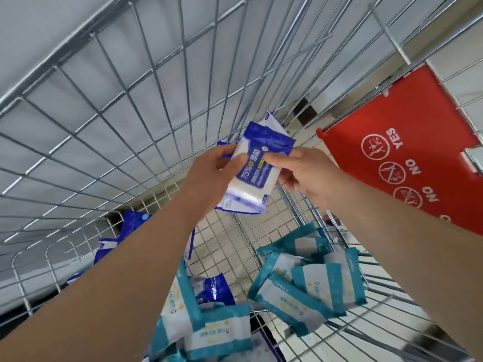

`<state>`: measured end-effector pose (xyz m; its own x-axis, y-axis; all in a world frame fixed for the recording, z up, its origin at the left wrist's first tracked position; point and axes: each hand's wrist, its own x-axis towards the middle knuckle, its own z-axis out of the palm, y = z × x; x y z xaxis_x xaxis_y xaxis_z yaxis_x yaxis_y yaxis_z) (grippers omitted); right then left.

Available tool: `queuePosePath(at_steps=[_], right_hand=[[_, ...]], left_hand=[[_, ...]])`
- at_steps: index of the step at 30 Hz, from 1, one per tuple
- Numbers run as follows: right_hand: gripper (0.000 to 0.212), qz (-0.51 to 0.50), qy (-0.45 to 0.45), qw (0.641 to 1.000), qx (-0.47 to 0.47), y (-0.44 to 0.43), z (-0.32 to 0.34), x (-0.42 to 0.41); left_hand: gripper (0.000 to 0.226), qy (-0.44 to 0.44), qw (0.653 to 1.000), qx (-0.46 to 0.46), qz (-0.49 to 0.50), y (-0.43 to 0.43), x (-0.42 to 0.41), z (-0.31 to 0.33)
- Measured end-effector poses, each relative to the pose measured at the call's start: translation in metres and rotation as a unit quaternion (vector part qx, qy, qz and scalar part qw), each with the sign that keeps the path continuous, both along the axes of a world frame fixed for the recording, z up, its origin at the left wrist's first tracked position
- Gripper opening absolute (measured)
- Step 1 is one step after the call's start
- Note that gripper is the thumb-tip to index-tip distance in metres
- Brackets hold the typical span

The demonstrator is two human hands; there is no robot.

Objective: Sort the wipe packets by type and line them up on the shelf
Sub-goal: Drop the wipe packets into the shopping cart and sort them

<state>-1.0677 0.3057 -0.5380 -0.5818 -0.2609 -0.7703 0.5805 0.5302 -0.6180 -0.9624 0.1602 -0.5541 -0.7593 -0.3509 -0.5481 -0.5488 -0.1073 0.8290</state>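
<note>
Between both hands, left hand [209, 176] and right hand [305, 176] pinch the blue wipe packets [251, 168]

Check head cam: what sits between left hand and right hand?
The blue wipe packets, a small stack pinched from both sides by the left hand and right hand; nothing else in that gap in the head view.

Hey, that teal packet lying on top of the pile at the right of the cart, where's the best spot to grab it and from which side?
Probably pinch the teal packet across its short width at the white middle band, coming down from above. It lies nearly flat on the other teal packets with its face up and unobstructed, while its ends are thin crimped seals that may slip.
</note>
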Motion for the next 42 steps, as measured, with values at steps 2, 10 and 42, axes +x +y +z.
queuePosePath(at_steps=[2, 10, 42], right_hand=[[0.010, -0.118, -0.019, 0.992, -0.036, -0.005, -0.004, -0.007], [0.015, -0.161, -0.035, 0.979, -0.123, -0.011, -0.007, -0.003], [0.020, 0.525, 0.163, 0.834, 0.052, 0.023, -0.024, 0.179]], left_hand=[[0.045, -0.004, 0.998, 0.007, 0.064, 0.001, -0.005, 0.000], [0.043, 0.001, 0.990, -0.140, 0.004, 0.004, 0.008, -0.008], [0.033, -0.167, 0.797, -0.372, -0.446, -0.022, 0.213, -0.007]])
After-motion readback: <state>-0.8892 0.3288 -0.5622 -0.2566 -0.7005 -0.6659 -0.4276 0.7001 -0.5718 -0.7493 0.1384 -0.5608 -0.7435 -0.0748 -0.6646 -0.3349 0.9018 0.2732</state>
